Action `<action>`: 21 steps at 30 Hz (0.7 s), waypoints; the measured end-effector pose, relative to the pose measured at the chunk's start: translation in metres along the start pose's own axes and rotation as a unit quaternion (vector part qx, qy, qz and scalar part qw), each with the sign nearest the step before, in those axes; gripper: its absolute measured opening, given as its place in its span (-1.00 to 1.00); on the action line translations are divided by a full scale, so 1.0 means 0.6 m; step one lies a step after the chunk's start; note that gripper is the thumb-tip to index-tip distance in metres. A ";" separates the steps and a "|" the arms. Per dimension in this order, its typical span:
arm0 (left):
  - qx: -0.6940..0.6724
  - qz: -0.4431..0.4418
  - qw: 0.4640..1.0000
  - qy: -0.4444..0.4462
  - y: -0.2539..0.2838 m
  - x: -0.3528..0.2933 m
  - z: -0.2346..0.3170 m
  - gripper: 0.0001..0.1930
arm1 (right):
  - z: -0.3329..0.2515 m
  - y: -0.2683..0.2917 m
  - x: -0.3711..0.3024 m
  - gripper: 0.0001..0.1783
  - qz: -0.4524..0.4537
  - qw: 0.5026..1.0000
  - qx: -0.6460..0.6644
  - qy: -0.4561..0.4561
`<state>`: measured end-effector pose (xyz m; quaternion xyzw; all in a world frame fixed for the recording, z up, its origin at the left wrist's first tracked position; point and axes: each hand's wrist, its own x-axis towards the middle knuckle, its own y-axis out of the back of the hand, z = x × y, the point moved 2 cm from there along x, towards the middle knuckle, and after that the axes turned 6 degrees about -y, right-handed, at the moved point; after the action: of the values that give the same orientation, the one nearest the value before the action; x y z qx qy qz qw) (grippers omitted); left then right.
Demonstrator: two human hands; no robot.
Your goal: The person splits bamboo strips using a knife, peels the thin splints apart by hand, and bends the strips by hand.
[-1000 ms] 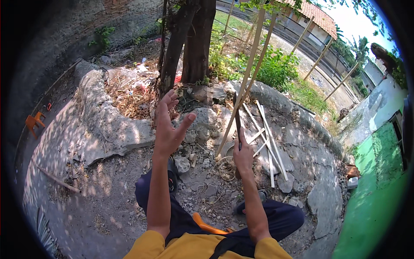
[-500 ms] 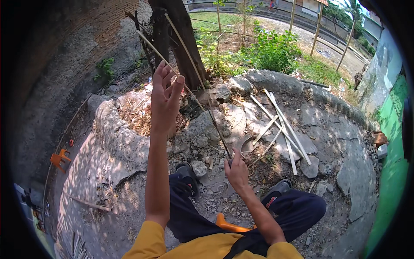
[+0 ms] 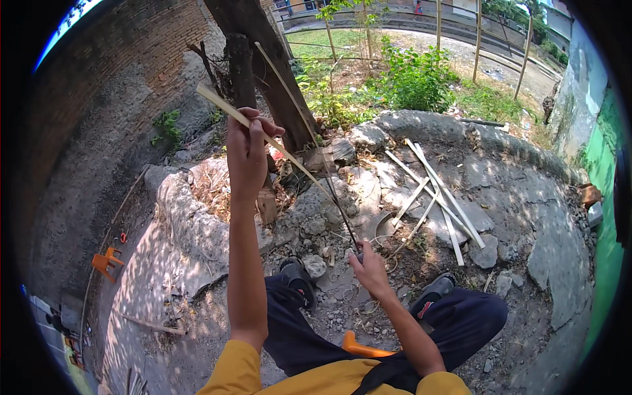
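My left hand (image 3: 245, 161) is raised in front of the tree, its fingers closed round a pale bamboo strip (image 3: 293, 160). That strip slants down to the right, toward a long dark knife blade (image 3: 341, 214). Low in front of me, my right hand (image 3: 370, 271) grips the knife's handle, with the blade pointing up and away. A second thin strip (image 3: 282, 80) rises from near the blade toward the tree trunk, and its upper end stands free. Whether both strips are joined at the blade I cannot tell.
Several cut pale strips (image 3: 442, 191) lie crossed on broken concrete at the right. A low rough concrete kerb (image 3: 191, 227) curves round the tree trunk (image 3: 280, 85). My feet rest on rubble. An orange plastic chair (image 3: 105, 263) stands far left, and a green wall (image 3: 602, 197) rises at right.
My left hand has turned and closed round the strip, where its fingers were spread before. The strip now shows its broader face. The whole view has shifted slightly.
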<state>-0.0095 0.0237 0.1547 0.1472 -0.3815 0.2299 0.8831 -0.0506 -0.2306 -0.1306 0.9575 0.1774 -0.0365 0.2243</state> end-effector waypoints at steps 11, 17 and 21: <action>0.006 -0.027 0.999 0.043 0.018 -0.020 0.017 -0.68 | 0.024 -0.037 -0.017 -0.40 0.006 0.999 0.036 0.006; 0.071 -0.018 0.997 0.019 0.039 -0.036 0.016 -0.14 | 0.006 -0.006 0.014 -0.40 0.082 0.994 -0.030 0.072; 0.069 0.017 0.995 0.066 0.079 -0.086 -0.034 -0.09 | -0.064 0.073 0.046 -0.38 0.096 0.991 -0.047 0.077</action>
<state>-0.0528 0.0581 0.1070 0.1860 -0.3084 0.2803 0.8898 -0.0096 -0.2412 -0.0820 0.9584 0.1030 0.0676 0.2574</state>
